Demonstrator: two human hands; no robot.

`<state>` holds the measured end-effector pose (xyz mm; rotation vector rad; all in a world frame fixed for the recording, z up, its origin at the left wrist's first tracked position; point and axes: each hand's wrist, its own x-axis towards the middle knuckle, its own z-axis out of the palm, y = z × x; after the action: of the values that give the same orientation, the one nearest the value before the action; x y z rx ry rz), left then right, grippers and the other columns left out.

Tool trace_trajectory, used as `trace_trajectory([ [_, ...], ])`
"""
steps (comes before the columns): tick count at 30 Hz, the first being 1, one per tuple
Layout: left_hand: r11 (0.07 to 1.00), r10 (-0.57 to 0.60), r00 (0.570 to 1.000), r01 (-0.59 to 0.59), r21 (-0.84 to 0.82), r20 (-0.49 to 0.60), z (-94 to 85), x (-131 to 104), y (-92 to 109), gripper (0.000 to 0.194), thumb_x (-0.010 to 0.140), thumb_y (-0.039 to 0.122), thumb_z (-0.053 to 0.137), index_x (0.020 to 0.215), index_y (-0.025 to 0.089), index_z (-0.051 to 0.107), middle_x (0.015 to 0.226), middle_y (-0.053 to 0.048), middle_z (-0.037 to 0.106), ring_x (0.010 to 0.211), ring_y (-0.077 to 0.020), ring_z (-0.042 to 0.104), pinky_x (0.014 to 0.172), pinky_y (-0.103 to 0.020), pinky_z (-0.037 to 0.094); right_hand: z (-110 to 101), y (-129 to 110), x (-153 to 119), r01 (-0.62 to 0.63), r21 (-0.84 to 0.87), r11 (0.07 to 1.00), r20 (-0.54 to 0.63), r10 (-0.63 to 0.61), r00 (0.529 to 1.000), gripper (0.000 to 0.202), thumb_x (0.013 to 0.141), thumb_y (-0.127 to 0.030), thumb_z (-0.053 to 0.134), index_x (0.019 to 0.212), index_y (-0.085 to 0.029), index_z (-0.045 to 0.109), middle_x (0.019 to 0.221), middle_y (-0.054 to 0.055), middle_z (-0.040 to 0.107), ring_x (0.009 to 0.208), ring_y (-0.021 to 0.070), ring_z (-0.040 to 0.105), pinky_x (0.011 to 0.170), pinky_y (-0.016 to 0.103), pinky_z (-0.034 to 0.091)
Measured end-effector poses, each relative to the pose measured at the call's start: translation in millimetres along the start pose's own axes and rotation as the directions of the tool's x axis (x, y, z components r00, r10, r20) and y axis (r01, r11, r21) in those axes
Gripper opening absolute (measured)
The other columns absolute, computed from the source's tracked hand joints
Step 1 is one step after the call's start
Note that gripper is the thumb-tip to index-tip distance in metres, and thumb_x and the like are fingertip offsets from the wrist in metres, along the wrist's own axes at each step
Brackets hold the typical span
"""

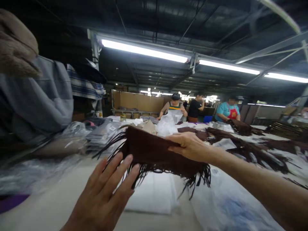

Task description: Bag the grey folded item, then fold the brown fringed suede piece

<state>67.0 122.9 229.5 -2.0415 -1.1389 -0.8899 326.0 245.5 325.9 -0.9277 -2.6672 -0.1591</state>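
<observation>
A dark brown folded fabric piece (pixel 149 150) with fringes is held up above the white table (pixel 69 199). My right hand (pixel 190 146) pinches its upper edge, thumb and fingers closed on it. Spread fingers of my left hand (pixel 106 189) are close to the fringe at the fabric's left end; whether they touch it I cannot tell. Below the fabric lies a flat white sheet or bag (pixel 154 195). Clear plastic (pixel 231 202) with a bluish patch rests under my right forearm.
Wrapped grey packs (pixel 103 134) and crumpled clear plastic (pixel 36 173) sit at the left, below hanging grey clothing (pixel 53 93). More brown fringed pieces (pixel 250 150) cover the right side. Across the table are several people, one in a turquoise top (pixel 223 110). A purple item (pixel 13 202) lies at lower left.
</observation>
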Motion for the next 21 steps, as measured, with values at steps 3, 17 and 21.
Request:
trace_trajectory([
  [3, 0.995, -0.093, 0.910, 0.093, 0.018, 0.404, -27.8, 17, 5, 0.059, 0.064, 0.014, 0.066, 0.121, 0.020, 0.049, 0.121, -0.011, 0.056, 0.114, -0.0342, 0.048, 0.101, -0.055, 0.030, 17, -70, -13, 0.164, 0.108, 0.981, 0.201, -0.183, 0.962, 0.020, 0.082, -0.025, 0.055, 0.101, -0.022, 0.062, 0.085, 0.001, 0.065, 0.074, 0.0131, 0.057, 0.064, 0.023, 0.036],
  [17, 0.674, -0.110, 0.242, 0.731, -0.107, 0.964, -62.4, -78, 9, 0.010, 0.057, 0.028, 0.046, 0.055, 0.019, 0.044, 0.055, 0.003, 0.045, 0.057, -0.0143, 0.046, 0.049, -0.022, 0.029, 52, -125, -67, -0.101, 0.318, 0.943, 0.697, -0.160, 0.699, 0.055, 0.069, -0.039, 0.070, 0.120, -0.025, 0.056, 0.095, 0.003, 0.068, 0.080, 0.0163, 0.061, 0.065, 0.024, 0.043],
  [21, 0.704, -0.128, 0.243, 0.705, -0.084, 0.962, -66.9, -73, 5, 0.011, 0.058, 0.029, 0.046, 0.055, 0.018, 0.045, 0.058, 0.001, 0.049, 0.058, -0.0161, 0.047, 0.048, -0.022, 0.030, 37, -92, -83, -0.358, 0.380, 0.853, 0.705, -0.017, 0.709, 0.050, 0.077, -0.048, 0.058, 0.120, -0.022, 0.057, 0.097, 0.003, 0.068, 0.082, 0.0151, 0.062, 0.069, 0.022, 0.045],
])
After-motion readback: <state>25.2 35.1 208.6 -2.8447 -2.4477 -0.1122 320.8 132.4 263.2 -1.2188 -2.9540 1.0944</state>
